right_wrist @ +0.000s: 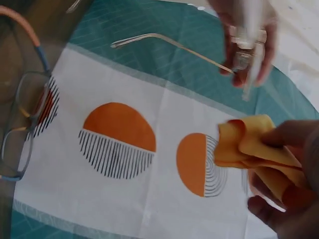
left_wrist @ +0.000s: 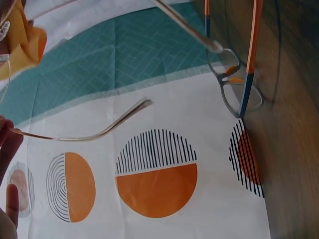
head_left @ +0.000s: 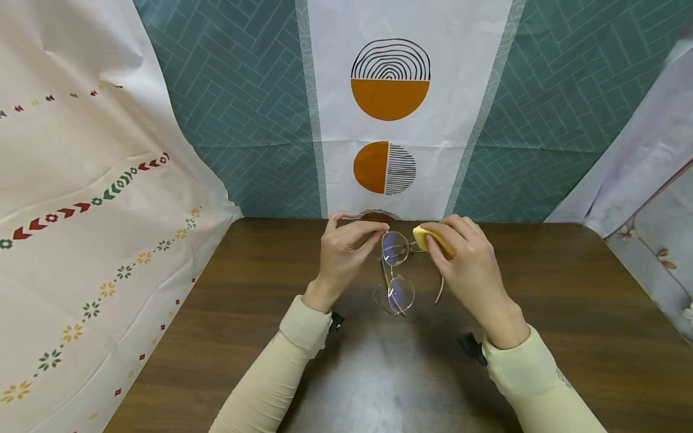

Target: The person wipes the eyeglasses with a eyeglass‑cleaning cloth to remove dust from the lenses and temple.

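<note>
Raised above the table, a pair of thin gold-rimmed eyeglasses (head_left: 401, 294) hangs with one round lens above the other. My left hand (head_left: 349, 255) pinches its upper end between thumb and fingertips. One long metal temple (left_wrist: 99, 135) sticks out from that hand in the left wrist view. To the right, my right hand (head_left: 468, 258) grips a folded yellow cloth (head_left: 433, 237), close beside the upper lens. Its folds (right_wrist: 254, 144) show between thumb and fingers in the right wrist view. Whether the cloth touches the glasses, I cannot tell.
A second pair of glasses (left_wrist: 232, 82) with orange and blue temples rests on the brown wooden table (head_left: 260, 258). Behind the table's far edge hangs a teal and white patterned curtain (head_left: 243, 108). A light patterned cloth (head_left: 97, 198) borders the left side.
</note>
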{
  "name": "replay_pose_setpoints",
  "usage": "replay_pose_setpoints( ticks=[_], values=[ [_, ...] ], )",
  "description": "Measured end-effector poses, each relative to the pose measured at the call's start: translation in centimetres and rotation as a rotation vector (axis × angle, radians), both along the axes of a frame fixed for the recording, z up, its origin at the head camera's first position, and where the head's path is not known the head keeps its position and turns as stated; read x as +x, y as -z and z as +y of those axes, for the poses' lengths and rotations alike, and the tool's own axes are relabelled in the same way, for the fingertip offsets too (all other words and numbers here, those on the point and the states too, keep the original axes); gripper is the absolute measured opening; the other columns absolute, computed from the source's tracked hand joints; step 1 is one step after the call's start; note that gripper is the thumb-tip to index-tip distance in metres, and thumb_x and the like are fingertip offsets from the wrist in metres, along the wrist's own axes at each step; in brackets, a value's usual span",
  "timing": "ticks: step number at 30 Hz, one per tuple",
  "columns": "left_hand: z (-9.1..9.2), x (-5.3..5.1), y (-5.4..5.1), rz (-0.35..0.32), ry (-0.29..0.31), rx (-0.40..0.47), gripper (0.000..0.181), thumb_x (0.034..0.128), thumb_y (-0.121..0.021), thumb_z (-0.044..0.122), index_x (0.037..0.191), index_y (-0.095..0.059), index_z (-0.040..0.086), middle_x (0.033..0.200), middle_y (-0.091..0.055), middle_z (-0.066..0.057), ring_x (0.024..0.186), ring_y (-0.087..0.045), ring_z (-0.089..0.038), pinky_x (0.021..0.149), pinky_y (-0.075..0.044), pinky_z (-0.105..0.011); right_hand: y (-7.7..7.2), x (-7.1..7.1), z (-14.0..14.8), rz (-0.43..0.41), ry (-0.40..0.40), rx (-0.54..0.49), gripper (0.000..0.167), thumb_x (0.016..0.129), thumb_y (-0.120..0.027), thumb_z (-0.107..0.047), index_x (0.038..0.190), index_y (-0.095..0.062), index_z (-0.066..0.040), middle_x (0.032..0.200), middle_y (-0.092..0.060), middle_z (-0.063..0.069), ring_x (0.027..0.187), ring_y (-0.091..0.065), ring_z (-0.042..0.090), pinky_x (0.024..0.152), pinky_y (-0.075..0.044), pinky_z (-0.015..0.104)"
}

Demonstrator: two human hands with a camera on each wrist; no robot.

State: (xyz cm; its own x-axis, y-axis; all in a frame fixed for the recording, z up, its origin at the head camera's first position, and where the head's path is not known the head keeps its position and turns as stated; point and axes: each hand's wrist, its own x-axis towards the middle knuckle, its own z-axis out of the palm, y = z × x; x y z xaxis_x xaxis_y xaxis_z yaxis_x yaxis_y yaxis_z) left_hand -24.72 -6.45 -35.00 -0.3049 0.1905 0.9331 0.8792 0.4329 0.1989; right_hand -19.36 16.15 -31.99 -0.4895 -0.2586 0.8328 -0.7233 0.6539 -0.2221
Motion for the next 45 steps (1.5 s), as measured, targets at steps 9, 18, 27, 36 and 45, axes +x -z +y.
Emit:
replay_pose_setpoints(
  ticks=[9,18,27,36,45],
  values=[
    [0.6,0.4,0.2,0.015,0.017,-0.062,0.018,0.0857,-0.084,0.001,0.103,-0.082,0.005,0.097,-0.080,-0.004,0.086,-0.077,-0.013,0.101,-0.050,-0.041,1.1,-0.4,-1.5,0.185,-0.061,0.114,0.026,0.083,-0.080,0.010,0.108,-0.075,0.002,0.094,-0.066,0.016,0.081,-0.058,0.035,0.071,-0.045,0.043],
    [0.5,0.5,0.0,0.037,-0.037,-0.043,0.016,0.0869,-0.083,0.002,0.102,-0.082,0.004,0.097,-0.080,-0.005,0.086,-0.077,-0.015,0.104,-0.050,-0.043,1.0,-0.7,-1.0,0.084,-0.110,0.081,0.030,0.078,-0.082,0.016,0.104,-0.077,0.001,0.095,-0.068,0.014,0.083,-0.057,0.033,0.073,-0.041,0.041],
    [0.2,0.5,-0.1,0.025,-0.072,-0.013,0.016,0.0867,-0.084,0.002,0.102,-0.082,0.003,0.098,-0.080,-0.005,0.085,-0.077,-0.016,0.104,-0.049,-0.039,0.8,-0.6,-0.6,0.025,-0.162,0.126,0.030,0.077,-0.086,0.012,0.102,-0.079,-0.004,0.093,-0.069,0.006,0.087,-0.060,0.026,0.074,-0.041,0.038],
    [-0.1,0.2,-0.1,0.013,-0.086,-0.013,0.014,0.0881,-0.083,0.003,0.102,-0.082,0.004,0.098,-0.080,-0.005,0.084,-0.076,-0.015,0.096,-0.053,-0.039,0.6,-0.2,-0.6,-0.018,-0.187,0.198,0.034,0.073,-0.086,0.015,0.101,-0.078,-0.004,0.092,-0.069,0.003,0.081,-0.057,0.020,0.071,-0.041,0.034],
    [-0.2,0.2,-0.3,0.001,-0.079,0.025,0.013,0.0884,-0.082,0.003,0.102,-0.082,0.004,0.096,-0.080,-0.005,0.078,-0.074,-0.017,0.088,-0.055,-0.037,0.1,0.4,-0.7,-0.095,-0.232,0.210,0.029,0.077,-0.086,0.011,0.099,-0.078,-0.005,0.092,-0.068,-0.001,0.083,-0.056,0.016,0.075,-0.044,0.030]
  ],
)
